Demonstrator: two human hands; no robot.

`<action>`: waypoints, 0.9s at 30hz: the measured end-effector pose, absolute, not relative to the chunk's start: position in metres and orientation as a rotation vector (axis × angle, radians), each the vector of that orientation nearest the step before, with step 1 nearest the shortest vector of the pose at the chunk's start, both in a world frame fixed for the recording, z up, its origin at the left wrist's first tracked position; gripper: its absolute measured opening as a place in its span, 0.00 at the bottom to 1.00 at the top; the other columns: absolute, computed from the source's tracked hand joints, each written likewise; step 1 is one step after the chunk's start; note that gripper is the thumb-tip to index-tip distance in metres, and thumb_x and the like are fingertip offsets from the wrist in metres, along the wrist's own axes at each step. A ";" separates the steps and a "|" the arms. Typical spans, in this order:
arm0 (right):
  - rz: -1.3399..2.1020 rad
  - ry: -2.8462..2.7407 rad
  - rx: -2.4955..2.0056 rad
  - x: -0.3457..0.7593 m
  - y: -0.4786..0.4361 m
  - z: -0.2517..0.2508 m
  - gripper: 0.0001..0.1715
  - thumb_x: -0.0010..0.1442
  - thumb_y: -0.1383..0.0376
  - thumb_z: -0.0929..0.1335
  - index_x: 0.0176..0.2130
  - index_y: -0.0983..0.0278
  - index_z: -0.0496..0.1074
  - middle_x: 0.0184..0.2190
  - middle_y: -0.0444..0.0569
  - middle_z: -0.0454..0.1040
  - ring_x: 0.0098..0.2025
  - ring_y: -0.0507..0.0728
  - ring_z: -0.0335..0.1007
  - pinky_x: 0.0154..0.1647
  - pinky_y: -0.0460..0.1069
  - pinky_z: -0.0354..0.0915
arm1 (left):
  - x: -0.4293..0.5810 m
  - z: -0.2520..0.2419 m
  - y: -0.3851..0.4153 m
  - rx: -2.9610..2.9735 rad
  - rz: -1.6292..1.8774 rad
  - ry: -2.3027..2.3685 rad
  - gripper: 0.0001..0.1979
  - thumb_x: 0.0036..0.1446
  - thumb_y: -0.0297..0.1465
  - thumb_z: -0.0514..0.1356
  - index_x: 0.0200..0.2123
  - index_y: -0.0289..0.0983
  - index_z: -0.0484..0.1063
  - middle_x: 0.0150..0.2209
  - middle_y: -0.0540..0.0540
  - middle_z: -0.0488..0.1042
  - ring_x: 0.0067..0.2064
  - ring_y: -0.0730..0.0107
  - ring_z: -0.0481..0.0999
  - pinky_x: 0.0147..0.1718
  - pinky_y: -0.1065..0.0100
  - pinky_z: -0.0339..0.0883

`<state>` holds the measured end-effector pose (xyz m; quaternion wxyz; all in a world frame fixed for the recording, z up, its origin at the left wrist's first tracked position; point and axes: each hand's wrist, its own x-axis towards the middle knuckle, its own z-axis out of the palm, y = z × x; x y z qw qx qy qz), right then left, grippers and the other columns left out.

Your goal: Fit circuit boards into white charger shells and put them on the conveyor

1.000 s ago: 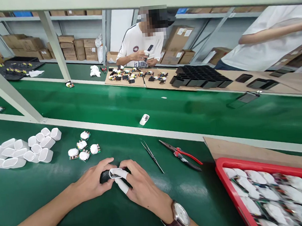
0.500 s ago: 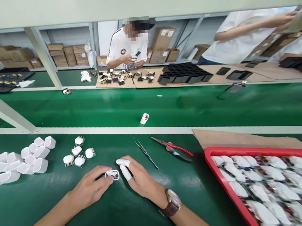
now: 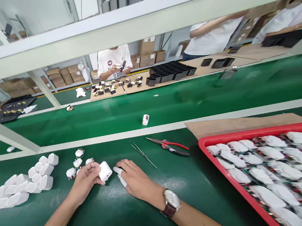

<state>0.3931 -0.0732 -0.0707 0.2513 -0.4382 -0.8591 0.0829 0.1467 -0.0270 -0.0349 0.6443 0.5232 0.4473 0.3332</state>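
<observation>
My left hand [image 3: 87, 182] pinches a white plastic housing [image 3: 105, 171] by its left side, tilted above the green table [image 3: 117, 213]. Just right of it, my right hand [image 3: 136, 180] rests palm down with nothing in it, its fingers slightly spread and two of them in white finger covers. Behind my left hand lie several circuit boards with white padding [image 3: 71, 173]. Farther left stand several white casings [image 3: 46, 183] in a cluster. Metal tweezers [image 3: 144, 155] and red-and-black pliers [image 3: 168, 145] lie beyond my right hand.
A red tray [image 3: 234, 187] of padded boards fills the right side, beside brown cardboard [image 3: 240, 124]. Another white housing [image 3: 145, 119] sits on the green belt [image 3: 109, 118] behind a pale rail. Across it, a person [image 3: 114, 62] handles a black part near black boxes [image 3: 172, 72].
The view has tilted and shifted. My left hand has turned the housing, whose open end faced up, so its closed outer side shows. My right hand stays beside it, empty.
</observation>
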 end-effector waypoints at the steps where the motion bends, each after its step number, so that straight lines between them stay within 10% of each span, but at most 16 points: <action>1: 0.225 -2.356 -1.199 0.393 -0.073 -0.070 0.19 0.61 0.77 0.67 0.51 0.66 0.72 0.53 0.59 0.72 0.54 0.66 0.67 0.55 0.63 0.71 | 0.145 -0.030 -0.015 1.303 0.784 1.043 0.20 0.61 0.46 0.70 0.44 0.36 0.76 0.38 0.44 0.81 0.34 0.65 0.82 0.36 0.64 0.81; 11: 0.193 -2.272 -1.143 0.398 -0.069 -0.076 0.18 0.68 0.76 0.63 0.53 0.63 0.71 0.50 0.55 0.73 0.50 0.63 0.70 0.52 0.61 0.72 | 0.097 0.010 0.175 1.987 0.858 1.870 0.19 0.55 0.35 0.68 0.49 0.35 0.74 0.46 0.37 0.84 0.48 0.51 0.85 0.52 0.54 0.78; 19: 0.183 -2.230 -1.099 0.393 -0.065 -0.075 0.19 0.72 0.72 0.63 0.60 0.63 0.67 0.52 0.56 0.73 0.52 0.64 0.70 0.54 0.63 0.72 | -0.001 0.020 0.120 2.122 0.428 1.898 0.41 0.48 0.49 0.70 0.63 0.38 0.70 0.64 0.36 0.75 0.66 0.44 0.73 0.62 0.53 0.70; 27: 0.189 -2.379 -1.085 0.319 -0.013 -0.068 0.14 0.70 0.60 0.70 0.52 0.64 0.72 0.51 0.57 0.71 0.48 0.64 0.69 0.49 0.60 0.72 | -0.027 0.016 0.074 2.246 0.272 1.900 0.28 0.51 0.41 0.65 0.54 0.37 0.78 0.57 0.35 0.80 0.61 0.39 0.77 0.63 0.47 0.67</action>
